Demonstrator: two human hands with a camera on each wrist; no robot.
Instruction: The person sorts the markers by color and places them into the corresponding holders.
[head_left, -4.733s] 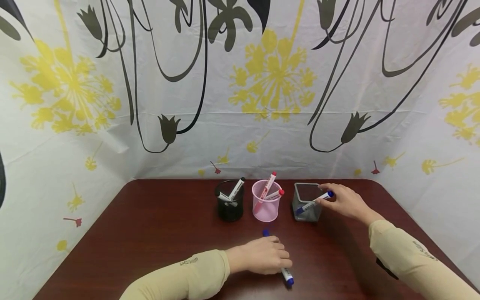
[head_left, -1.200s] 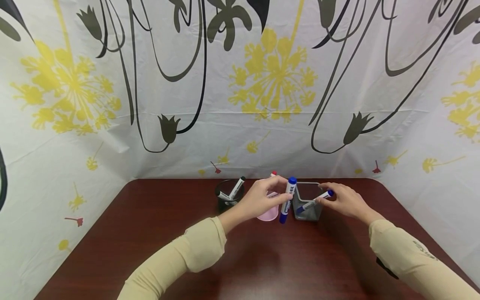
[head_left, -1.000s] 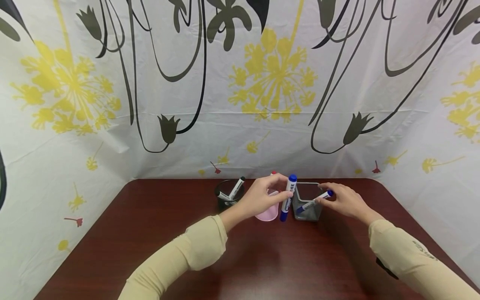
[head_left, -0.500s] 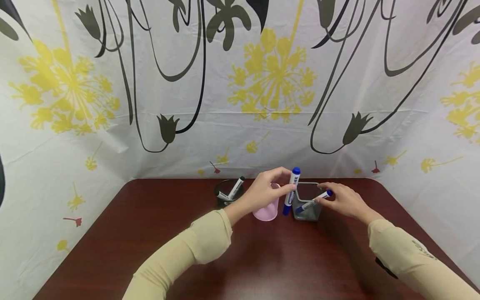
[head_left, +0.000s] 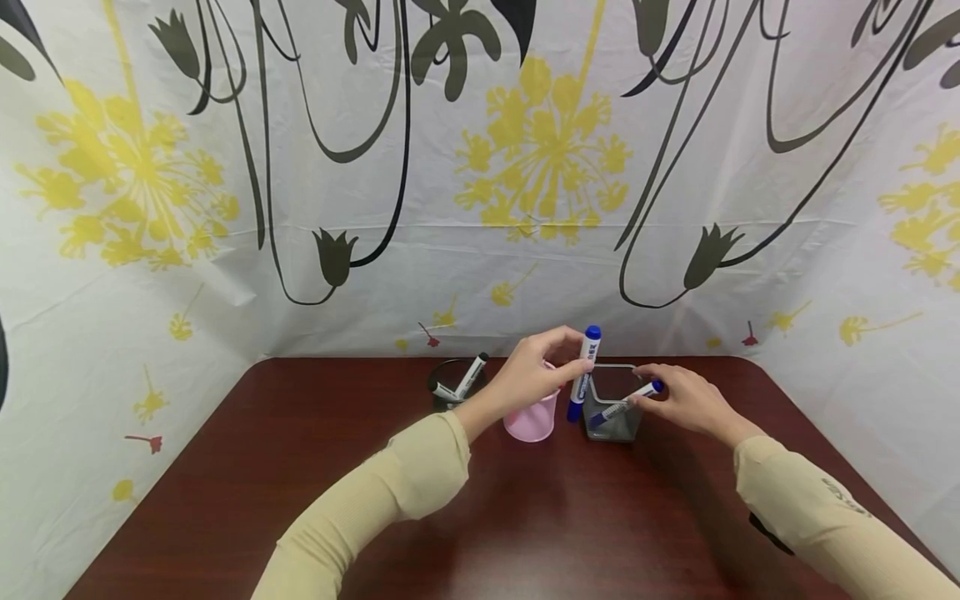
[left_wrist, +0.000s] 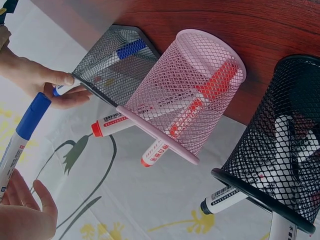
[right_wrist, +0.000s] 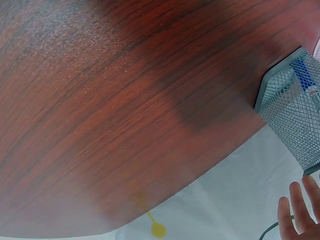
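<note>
My left hand (head_left: pixel 534 372) pinches a blue-capped marker (head_left: pixel 587 367) between thumb and fingers, nearly upright with its cap on top. The marker's lower end is just left of a grey mesh pen holder (head_left: pixel 613 428), square in shape. At the right side of that holder's rim, my right hand (head_left: pixel 693 406) grips with thumb and fingertips. A second blue marker (head_left: pixel 624 407) leans inside the holder, its cap poking out between the right thumb and fingers. In the left wrist view the held marker (left_wrist: pixel 24 132) is partly cut off by the frame edge.
Left of the grey holder stands a pink mesh cup (head_left: pixel 531 423) with two red markers, partly behind my left hand. Farther left is a black mesh cup (left_wrist: pixel 265 150) holding black markers. A patterned cloth (head_left: pixel 480 292) hangs behind the dark red-brown table (head_left: pixel 300 467).
My left hand picked the blue marker up off the table, turned it upright, and carried it up and right to the grey holder. The right hand has stayed at the rim.
</note>
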